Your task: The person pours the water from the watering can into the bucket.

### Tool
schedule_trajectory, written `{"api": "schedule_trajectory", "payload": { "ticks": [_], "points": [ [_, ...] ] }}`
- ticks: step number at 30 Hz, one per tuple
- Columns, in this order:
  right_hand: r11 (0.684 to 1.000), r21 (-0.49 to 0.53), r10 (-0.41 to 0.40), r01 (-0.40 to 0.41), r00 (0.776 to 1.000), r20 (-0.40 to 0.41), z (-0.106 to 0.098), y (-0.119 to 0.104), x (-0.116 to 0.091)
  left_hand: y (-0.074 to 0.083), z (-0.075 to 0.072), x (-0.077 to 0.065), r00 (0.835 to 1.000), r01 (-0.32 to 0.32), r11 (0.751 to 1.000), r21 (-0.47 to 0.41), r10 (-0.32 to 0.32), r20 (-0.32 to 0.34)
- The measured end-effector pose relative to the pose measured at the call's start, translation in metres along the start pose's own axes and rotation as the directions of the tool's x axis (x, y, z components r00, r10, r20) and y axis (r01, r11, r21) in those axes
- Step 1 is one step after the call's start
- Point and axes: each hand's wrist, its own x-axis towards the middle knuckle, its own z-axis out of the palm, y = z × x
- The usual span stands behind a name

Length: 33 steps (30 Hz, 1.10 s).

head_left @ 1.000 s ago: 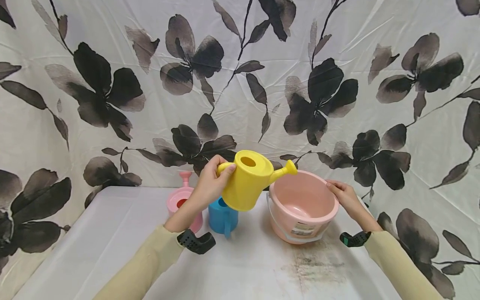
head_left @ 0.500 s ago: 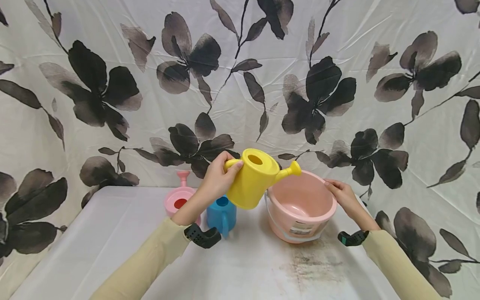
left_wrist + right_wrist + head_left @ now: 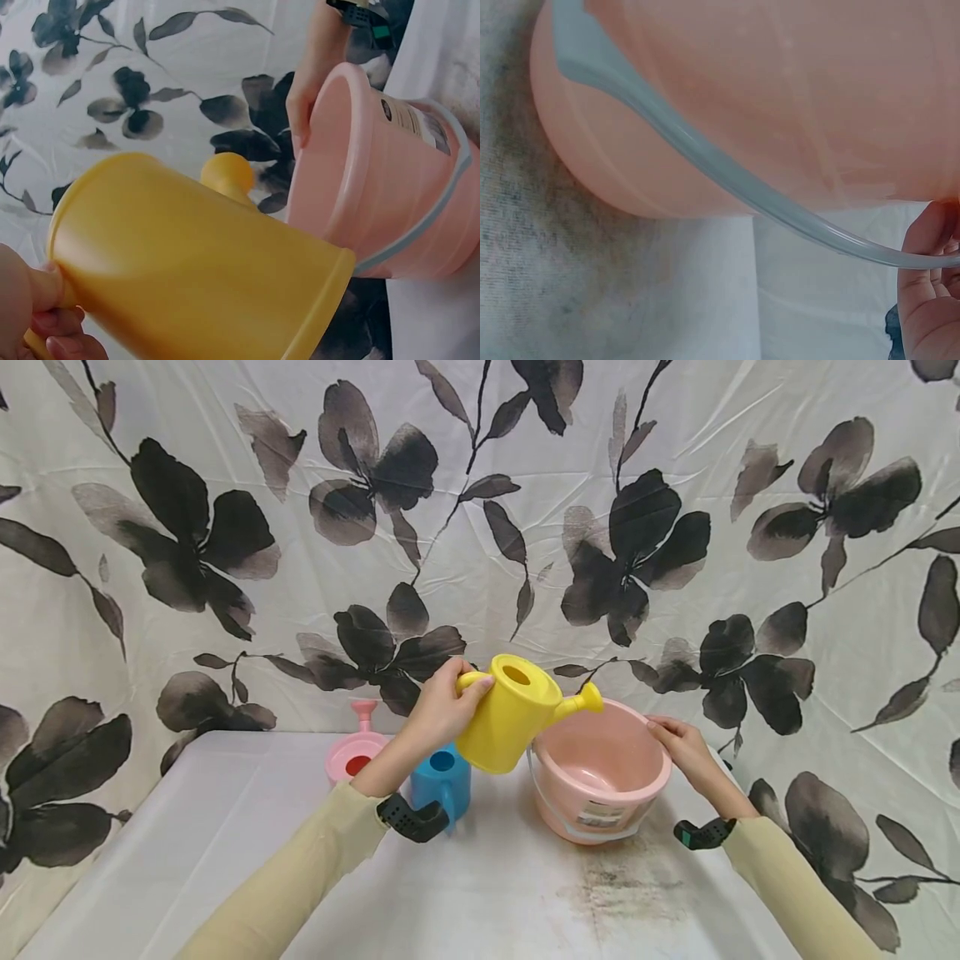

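Observation:
My left hand (image 3: 444, 706) grips the handle of a yellow watering can (image 3: 504, 722), raised above the table and tipped to the right. Its spout rose overlaps the left part of the pink bucket's opening in the head view. The pink bucket (image 3: 592, 810) stands on the table, slightly tilted, its grey handle (image 3: 705, 154) hanging down the side. My right hand (image 3: 681, 745) holds the bucket's right rim, fingers over the edge. In the left wrist view, the can's body (image 3: 195, 255) fills the foreground and hides part of the bucket.
Behind my left forearm, a blue watering can (image 3: 441, 777) and a pink watering can (image 3: 354, 752) stand on the white table (image 3: 225, 810), partly covered. A dark stain (image 3: 626, 893) marks the cloth before the bucket. Floral fabric (image 3: 480, 527) hangs at the back.
My left hand has carried the yellow watering can slightly to the right, closer over the bucket. The right hand keeps its place on the rim. The whole head view has shifted slightly.

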Motion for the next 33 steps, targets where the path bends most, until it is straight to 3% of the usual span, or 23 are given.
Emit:
{"api": "schedule_trajectory", "payload": {
  "ticks": [11,33],
  "points": [
    [1.000,0.008,0.007,-0.007,1.000,-0.008,0.001,-0.003,-0.002,0.003,0.003,0.007,0.999,0.007,0.997,0.072,-0.010,0.034],
    [0.999,0.030,0.012,-0.013,0.999,0.050,-0.004,-0.004,-0.002,0.007,0.005,0.013,0.998,0.019,0.995,0.103,-0.024,0.051]
  ]
}}
